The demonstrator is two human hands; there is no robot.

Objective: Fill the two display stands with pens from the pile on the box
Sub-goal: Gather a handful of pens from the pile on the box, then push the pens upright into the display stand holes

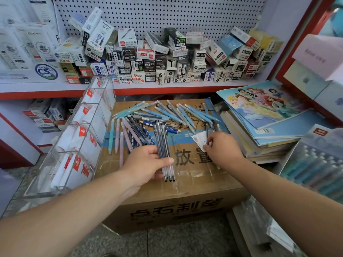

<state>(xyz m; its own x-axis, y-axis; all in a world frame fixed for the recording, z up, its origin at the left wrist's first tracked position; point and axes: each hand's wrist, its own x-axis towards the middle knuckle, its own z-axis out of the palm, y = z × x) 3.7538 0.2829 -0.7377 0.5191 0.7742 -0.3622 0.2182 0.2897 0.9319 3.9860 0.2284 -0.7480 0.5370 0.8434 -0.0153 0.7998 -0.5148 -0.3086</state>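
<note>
At nine o'clock the clear display stand (pixel 78 138) leans just beside the box (pixel 194 179), and I see only cards in its compartments. The left hand (pixel 146 164) grips a bundle of dark pens (pixel 164 151); held this low, one could slide out. The pile (pixel 163 115) lies toward twelve o'clock. At three o'clock the right hand (pixel 222 147) pinches a single pen (pixel 207 129) beside a paper slip (pixel 199 140), and I risk lifting the slip too.

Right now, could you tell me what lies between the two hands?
Head view: printed cardboard of the box, plus a white slip by the right hand; the left hand grips dark pens.
</note>
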